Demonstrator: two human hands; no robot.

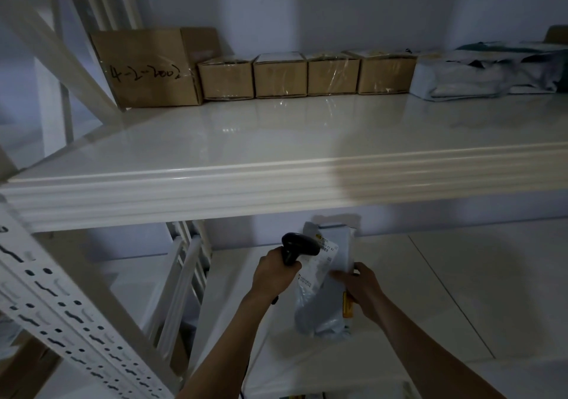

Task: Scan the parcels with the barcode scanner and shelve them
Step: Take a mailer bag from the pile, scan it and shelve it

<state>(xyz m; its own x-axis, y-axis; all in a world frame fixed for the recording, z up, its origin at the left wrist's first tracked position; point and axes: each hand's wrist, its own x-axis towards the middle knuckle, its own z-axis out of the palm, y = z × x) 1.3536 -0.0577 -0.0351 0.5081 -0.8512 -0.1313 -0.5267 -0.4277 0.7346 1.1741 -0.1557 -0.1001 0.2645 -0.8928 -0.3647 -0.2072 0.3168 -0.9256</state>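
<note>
Scanning stage: the left hand [274, 271] grips the barcode scanner [299, 246] over the label of a grey poly-mailer parcel [327, 278] held by the right hand [362, 288] below the upper shelf [215, 159], where cardboard boxes [279, 74] already stand, apparently shelved.

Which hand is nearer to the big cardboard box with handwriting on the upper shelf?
Left. The left hand is below the box, holding the scanner; the right hand is farther right, gripping the grey parcel.

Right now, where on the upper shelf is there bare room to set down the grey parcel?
The front of the upper shelf is bare, from its front lip back to the row of cardboard boxes. The back is crowded: boxes left and centre, grey mailer bags right.
</note>
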